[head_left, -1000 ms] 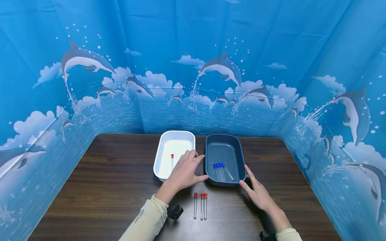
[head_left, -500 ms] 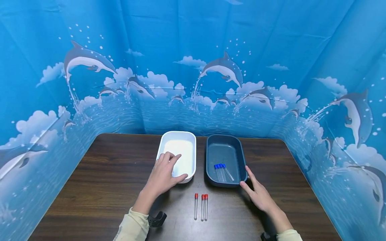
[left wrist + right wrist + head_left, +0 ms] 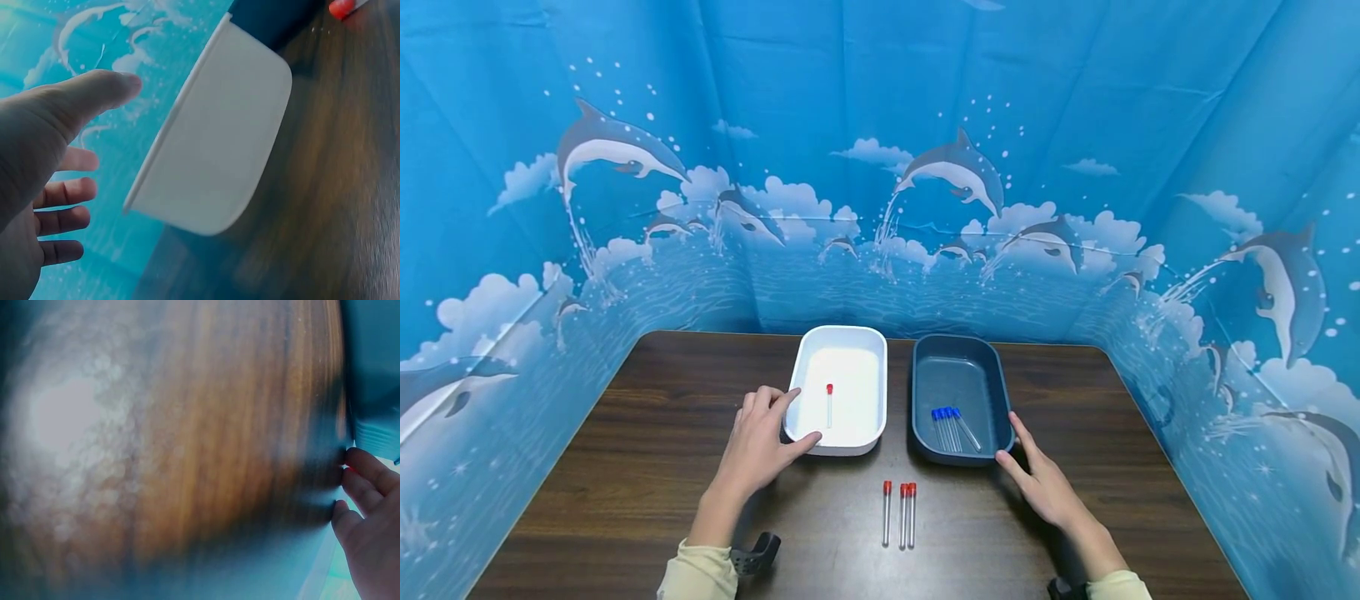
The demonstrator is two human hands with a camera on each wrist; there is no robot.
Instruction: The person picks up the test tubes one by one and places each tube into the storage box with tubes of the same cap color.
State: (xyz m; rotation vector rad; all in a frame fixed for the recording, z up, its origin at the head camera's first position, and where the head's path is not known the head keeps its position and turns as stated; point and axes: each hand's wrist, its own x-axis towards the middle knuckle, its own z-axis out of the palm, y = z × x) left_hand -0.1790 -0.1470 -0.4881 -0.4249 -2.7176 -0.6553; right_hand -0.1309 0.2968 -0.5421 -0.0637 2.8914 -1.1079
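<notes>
1. We judge this the steadying step: our left hand (image 3: 758, 442) rests with relaxed, spread fingers at the near-left corner of the white tray (image 3: 880, 392), gripping nothing; one red-capped tube (image 3: 829, 405) lies inside.
2. Our right hand (image 3: 1037, 475), fingers straight, touches the dark blue tray (image 3: 1000, 400), which holds the blue-capped tubes (image 3: 951, 427).
3. Next calls for pinching one of three red-capped tubes (image 3: 901, 514) lying on the table (image 3: 647, 433); there is room between the wrists.

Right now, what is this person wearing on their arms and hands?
Both hands, left and right, are bare: no gloves, and no rings or watch show. Each arm has a pale cream long sleeve ending at the wrist. A black strap-like mount sits by the left wrist; a bit of a similar black piece shows by the right. Any marking on the sleeves is too small to read.
</notes>
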